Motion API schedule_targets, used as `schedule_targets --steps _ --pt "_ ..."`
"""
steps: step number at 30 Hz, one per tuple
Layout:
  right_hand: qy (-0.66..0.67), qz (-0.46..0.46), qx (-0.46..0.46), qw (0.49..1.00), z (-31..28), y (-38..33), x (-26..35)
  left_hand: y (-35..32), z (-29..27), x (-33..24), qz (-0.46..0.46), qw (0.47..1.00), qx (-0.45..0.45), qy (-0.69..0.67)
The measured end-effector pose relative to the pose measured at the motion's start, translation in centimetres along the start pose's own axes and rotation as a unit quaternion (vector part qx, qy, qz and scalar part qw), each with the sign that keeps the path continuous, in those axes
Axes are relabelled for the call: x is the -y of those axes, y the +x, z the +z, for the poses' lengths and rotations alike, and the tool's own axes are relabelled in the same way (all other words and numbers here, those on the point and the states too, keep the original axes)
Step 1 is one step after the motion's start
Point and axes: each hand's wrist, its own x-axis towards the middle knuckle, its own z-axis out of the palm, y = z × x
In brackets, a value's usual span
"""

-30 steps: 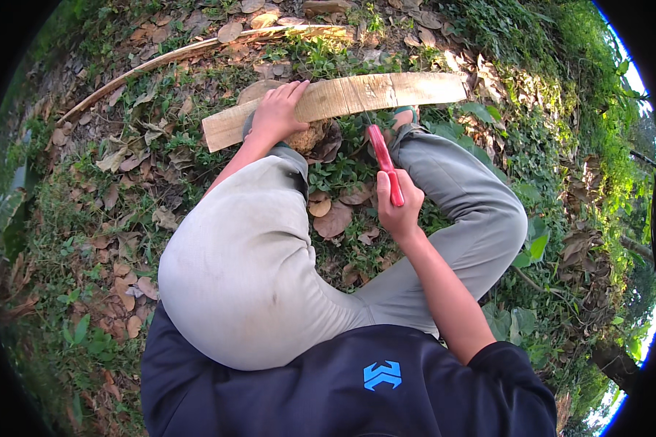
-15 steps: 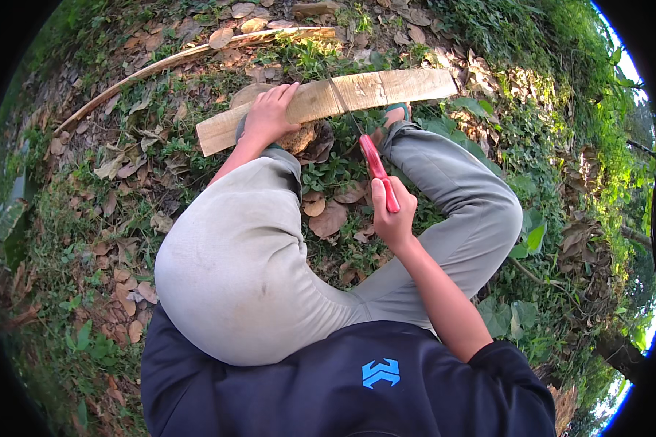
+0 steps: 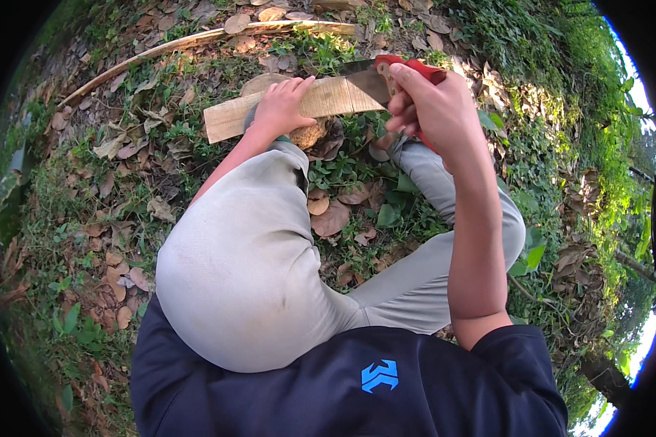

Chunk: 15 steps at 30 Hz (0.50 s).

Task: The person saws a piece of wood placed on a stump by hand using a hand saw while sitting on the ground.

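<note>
A pale wooden plank (image 3: pixel 229 119) lies crosswise in front of me, propped on a brown rock (image 3: pixel 310 134). My left hand (image 3: pixel 280 108) presses down on it, fingers over the top and thumb at the near edge. A hand saw with a red handle (image 3: pixel 433 75) is gripped in my right hand (image 3: pixel 444 109). Its grey blade (image 3: pixel 368 81) is turned broadside, over the plank's right part. A thin dark cut line crosses the plank just left of the blade. My right hand and the saw hide the plank's right end.
Dry leaves (image 3: pixel 331 218) and low green plants cover the ground. A long split strip of wood (image 3: pixel 175 51) curves along the far left. My bent legs in grey trousers (image 3: pixel 233 269) lie on either side, one foot partly showing under the plank. Bushes stand at the right.
My right hand has moved up and forward with the saw, whose blade has come from across the plank's edge to broadside above it. My left hand stays on the plank.
</note>
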Motion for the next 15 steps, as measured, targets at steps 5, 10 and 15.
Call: schedule_targets --steps 5,10,15 --pt "-0.046 -0.048 -0.001 0.998 1.3 1.2 -1.8 0.3 0.2 0.1 -0.004 1.000 -0.002 0.011" --pt "-0.070 -0.044 -0.037 0.996 4.7 6.4 -6.7 0.3 0.3 -0.1 -0.007 1.000 0.000 0.011" --pt "-0.021 -0.068 -0.048 0.996 4.7 6.2 -9.2 0.0 0.2 0.1 -0.018 1.000 0.005 0.004"
